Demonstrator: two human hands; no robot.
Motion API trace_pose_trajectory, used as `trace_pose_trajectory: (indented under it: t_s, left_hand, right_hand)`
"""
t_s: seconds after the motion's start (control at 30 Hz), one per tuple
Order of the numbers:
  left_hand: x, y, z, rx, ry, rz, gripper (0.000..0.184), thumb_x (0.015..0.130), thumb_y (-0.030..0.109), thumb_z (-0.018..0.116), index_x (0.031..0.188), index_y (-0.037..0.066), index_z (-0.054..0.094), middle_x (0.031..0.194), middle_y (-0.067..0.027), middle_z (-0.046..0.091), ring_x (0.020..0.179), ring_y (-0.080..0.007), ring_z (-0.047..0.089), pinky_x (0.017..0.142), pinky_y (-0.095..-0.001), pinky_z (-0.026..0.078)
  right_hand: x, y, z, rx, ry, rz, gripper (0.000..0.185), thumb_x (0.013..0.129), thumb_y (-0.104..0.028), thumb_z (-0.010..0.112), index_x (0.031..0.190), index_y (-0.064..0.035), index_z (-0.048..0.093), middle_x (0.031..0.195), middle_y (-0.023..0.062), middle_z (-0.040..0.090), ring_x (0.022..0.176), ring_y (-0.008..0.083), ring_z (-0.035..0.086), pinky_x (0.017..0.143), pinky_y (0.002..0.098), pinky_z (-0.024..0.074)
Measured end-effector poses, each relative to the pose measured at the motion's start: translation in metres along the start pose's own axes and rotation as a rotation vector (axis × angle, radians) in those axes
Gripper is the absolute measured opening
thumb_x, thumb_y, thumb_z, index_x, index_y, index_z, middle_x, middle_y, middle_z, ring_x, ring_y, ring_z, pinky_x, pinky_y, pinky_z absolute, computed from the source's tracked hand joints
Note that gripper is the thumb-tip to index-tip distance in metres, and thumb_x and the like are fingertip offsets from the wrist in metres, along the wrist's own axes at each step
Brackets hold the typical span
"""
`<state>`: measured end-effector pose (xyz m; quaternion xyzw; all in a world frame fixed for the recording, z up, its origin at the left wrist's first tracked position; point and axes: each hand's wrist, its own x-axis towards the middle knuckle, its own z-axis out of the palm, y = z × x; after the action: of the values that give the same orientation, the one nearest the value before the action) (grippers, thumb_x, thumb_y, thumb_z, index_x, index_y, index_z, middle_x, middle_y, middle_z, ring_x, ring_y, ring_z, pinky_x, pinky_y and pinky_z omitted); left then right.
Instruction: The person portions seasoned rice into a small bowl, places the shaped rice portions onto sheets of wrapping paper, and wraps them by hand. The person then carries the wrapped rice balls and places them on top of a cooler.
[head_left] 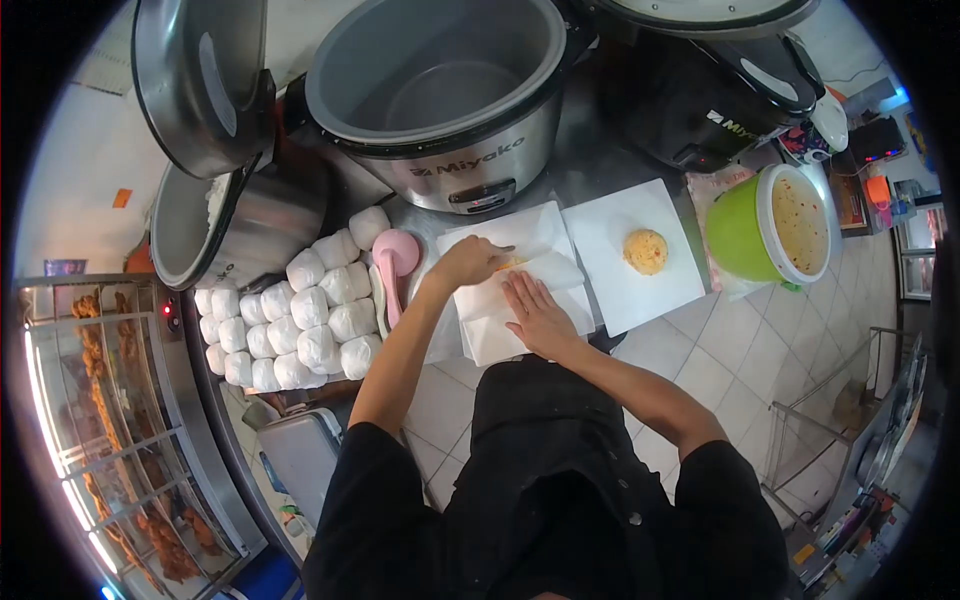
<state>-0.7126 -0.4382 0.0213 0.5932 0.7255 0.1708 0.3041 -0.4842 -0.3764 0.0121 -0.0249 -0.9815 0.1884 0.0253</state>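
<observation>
A white paper sheet (pixel 490 340) lies partly folded on the steel counter in front of me. A bit of orange-yellow food (pixel 513 264) shows in the gap of its fold; most of it is covered. My left hand (pixel 472 263) is closed at the upper left of the fold, its curled fingers gripping the paper's edge. With its fingers stretched out, my right hand (pixel 540 318) lies on the folded paper just below the gap. On a second paper sheet (pixel 612 290) to the right sits a round mound of yellowish rice (pixel 645 252).
Several white wrapped bundles (pixel 315 305) are stacked at left beside a pink scoop (pixel 398 255). Behind the paper stands an open Miyako cooker (pixel 470 165), with other cookers either side. A green bucket (pixel 735 230) of reddish food stands right. A glass cabinet (pixel 130 400) holds fried pieces.
</observation>
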Motion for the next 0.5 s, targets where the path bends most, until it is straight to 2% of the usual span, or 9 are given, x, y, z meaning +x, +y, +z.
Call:
trace_pose_trajectory:
  t_s: [0.03,0.13,0.17,0.27,0.3,0.4,0.5]
  left_hand:
    - [-0.011,0.009,0.002,0.039,0.058,0.004,0.031,0.091,0.031,0.055,0.11,0.013,0.071,0.086,-0.0176,0.069,0.078,-0.0395,0.065,0.077,-0.0455,0.052]
    - [-0.031,0.031,0.014,-0.012,0.211,-0.042,0.032,0.092,0.028,0.054,0.113,0.011,0.07,0.098,-0.0155,0.07,0.085,-0.0367,0.067,0.079,-0.044,0.054]
    - [-0.034,0.032,0.02,0.097,0.252,0.037,0.032,0.091,0.021,0.054,0.118,0.008,0.067,0.115,-0.0134,0.067,0.098,-0.033,0.066,0.086,-0.0416,0.053]
    - [-0.039,0.029,0.035,0.15,0.332,0.206,0.033,0.089,0.015,0.054,0.119,0.007,0.065,0.124,-0.0125,0.063,0.109,-0.0317,0.063,0.093,-0.04,0.051]
    - [-0.041,0.035,0.036,0.098,0.279,0.165,0.035,0.087,0.01,0.055,0.12,0.004,0.062,0.126,-0.0149,0.062,0.114,-0.0325,0.06,0.1,-0.0393,0.047]
    - [-0.042,0.034,0.052,0.097,0.385,0.186,0.034,0.086,0.009,0.056,0.118,-0.002,0.062,0.124,-0.0202,0.061,0.115,-0.0351,0.06,0.101,-0.0404,0.046]
    - [-0.045,0.04,0.063,0.051,0.46,0.275,0.042,0.088,0.009,0.056,0.127,-0.007,0.052,0.123,-0.0257,0.06,0.116,-0.0392,0.058,0.103,-0.0427,0.044]
  right_hand:
    - [0.0,-0.001,0.0,0.007,-0.002,0.004,0.071,0.096,-0.036,0.05,0.148,0.0044,0.024,0.154,0.0246,0.024,0.144,0.0387,0.021,0.116,0.0474,0.0211]
    - [0.001,-0.001,0.001,0.002,0.007,0.009,0.069,0.097,-0.037,0.049,0.146,0.0058,0.026,0.151,0.0257,0.027,0.143,0.0394,0.023,0.116,0.0472,0.0208]
    - [0.002,0.0,0.004,-0.011,0.019,0.007,0.068,0.097,-0.037,0.048,0.145,0.0064,0.028,0.15,0.0263,0.03,0.141,0.0399,0.026,0.116,0.0472,0.0209]
    - [0.004,0.0,0.004,-0.011,-0.028,0.016,0.064,0.097,-0.038,0.047,0.14,0.0081,0.035,0.143,0.0275,0.039,0.136,0.041,0.034,0.116,0.0472,0.0218]
    - [0.004,0.0,0.004,-0.003,-0.058,0.022,0.063,0.097,-0.039,0.047,0.138,0.0086,0.038,0.14,0.0278,0.042,0.134,0.0413,0.037,0.116,0.0473,0.0222]
    - [0.002,0.001,0.012,-0.052,0.085,-0.003,0.061,0.088,-0.037,0.061,0.129,0.0071,0.049,0.129,0.0231,0.052,0.126,0.0364,0.045,0.114,0.0462,0.0265]
    - [0.004,0.007,0.014,0.001,0.03,0.001,0.053,0.088,-0.028,0.06,0.126,0.0076,0.05,0.126,0.0252,0.054,0.125,0.0365,0.046,0.113,0.046,0.0283]
